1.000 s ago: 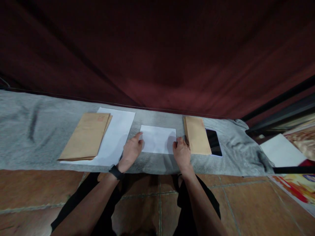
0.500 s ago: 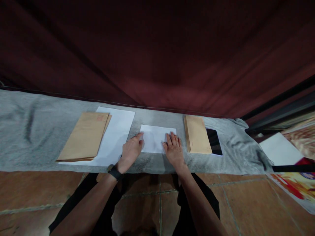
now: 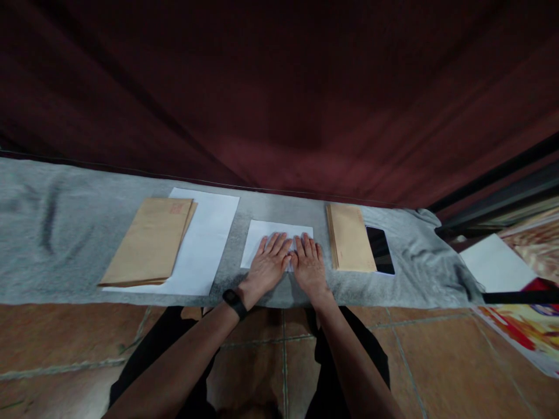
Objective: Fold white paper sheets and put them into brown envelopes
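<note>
A folded white sheet of paper (image 3: 279, 228) lies on the grey cloth (image 3: 65, 233) in front of me. My left hand (image 3: 267, 266) lies flat on it, fingers stretched out, with a black band on the wrist. My right hand (image 3: 309, 265) lies flat beside it on the same sheet, fingers stretched out too. The two hands touch at the thumbs and cover most of the sheet's near half.
A stack of brown envelopes (image 3: 151, 241) rests on white sheets (image 3: 207, 244) to the left. Another brown envelope stack (image 3: 350, 237) and a black phone (image 3: 379, 250) lie to the right. A dark red curtain (image 3: 279, 93) hangs behind. Tiled floor (image 3: 437, 361) is below.
Both hands left the sheet's side edges and came together on top of it. The right hand moved in first, then the left hand slid right to lie flat beside it.
</note>
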The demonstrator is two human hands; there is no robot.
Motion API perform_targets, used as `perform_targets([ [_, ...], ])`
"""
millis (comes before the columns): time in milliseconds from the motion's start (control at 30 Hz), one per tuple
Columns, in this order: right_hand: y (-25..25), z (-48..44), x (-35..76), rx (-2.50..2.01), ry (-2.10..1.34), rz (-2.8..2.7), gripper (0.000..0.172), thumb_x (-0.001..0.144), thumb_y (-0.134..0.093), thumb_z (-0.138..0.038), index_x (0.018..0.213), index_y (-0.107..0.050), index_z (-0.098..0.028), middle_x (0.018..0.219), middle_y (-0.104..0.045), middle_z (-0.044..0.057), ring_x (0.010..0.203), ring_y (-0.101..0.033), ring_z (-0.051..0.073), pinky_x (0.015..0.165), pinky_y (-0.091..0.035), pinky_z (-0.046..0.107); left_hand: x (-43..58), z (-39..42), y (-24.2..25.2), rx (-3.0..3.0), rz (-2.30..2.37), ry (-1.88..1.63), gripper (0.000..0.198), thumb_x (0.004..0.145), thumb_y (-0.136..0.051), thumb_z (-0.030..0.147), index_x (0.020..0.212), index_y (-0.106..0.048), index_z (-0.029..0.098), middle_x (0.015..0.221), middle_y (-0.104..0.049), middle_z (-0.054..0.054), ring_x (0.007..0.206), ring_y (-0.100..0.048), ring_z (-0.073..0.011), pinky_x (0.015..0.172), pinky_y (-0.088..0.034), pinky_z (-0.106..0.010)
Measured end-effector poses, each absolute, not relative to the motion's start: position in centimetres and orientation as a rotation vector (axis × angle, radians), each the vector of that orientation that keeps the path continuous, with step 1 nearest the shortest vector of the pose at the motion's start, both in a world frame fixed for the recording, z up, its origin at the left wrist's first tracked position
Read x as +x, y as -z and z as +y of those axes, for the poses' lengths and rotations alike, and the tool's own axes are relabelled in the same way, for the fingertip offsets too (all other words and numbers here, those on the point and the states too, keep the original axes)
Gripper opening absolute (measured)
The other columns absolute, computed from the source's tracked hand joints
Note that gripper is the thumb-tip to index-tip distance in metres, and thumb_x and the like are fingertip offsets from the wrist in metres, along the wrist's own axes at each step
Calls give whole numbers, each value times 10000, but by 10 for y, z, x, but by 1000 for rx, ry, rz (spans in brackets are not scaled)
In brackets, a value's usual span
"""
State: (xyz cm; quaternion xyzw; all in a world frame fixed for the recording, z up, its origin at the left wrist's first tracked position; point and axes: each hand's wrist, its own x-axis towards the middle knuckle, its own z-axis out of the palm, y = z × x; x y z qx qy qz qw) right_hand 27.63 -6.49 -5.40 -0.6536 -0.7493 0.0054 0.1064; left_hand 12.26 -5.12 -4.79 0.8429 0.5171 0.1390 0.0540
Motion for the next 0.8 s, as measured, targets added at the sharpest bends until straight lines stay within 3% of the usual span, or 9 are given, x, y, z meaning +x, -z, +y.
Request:
perform_targets([
  [500,61,-66,295,-1965,5,-2128,593,1095,-378,-412,1609,-373,-116,1663,-381,148,1544,-341,316,1254,-264,520,85,-46,53,2412,1817,-345,600,1070,-271,345,1606,-366,94,1693,-317,-118,1592,-250,-247,1317,-159,-461],
  [667,59,-68,299,-1945,32,-2068,592,1088,-380,-386,1597,-383,-84,1641,-405,200,1527,-372,320,1237,-300,538,79,-43,44,2369,1904,-334,595,1043,-296,300,1576,-416,66,1655,-388,-154,1588,-260,-282,1315,-139,-516],
  [800,53,-65,293,-1890,-27,-2068,583,1093,-344,-367,1603,-373,-87,1669,-359,186,1563,-309,295,1256,-290,521,92,-36,31,2393,1892,-438,595,1045,-292,290,1564,-415,26,1663,-371,-180,1583,-275,-287,1314,-166,-478],
])
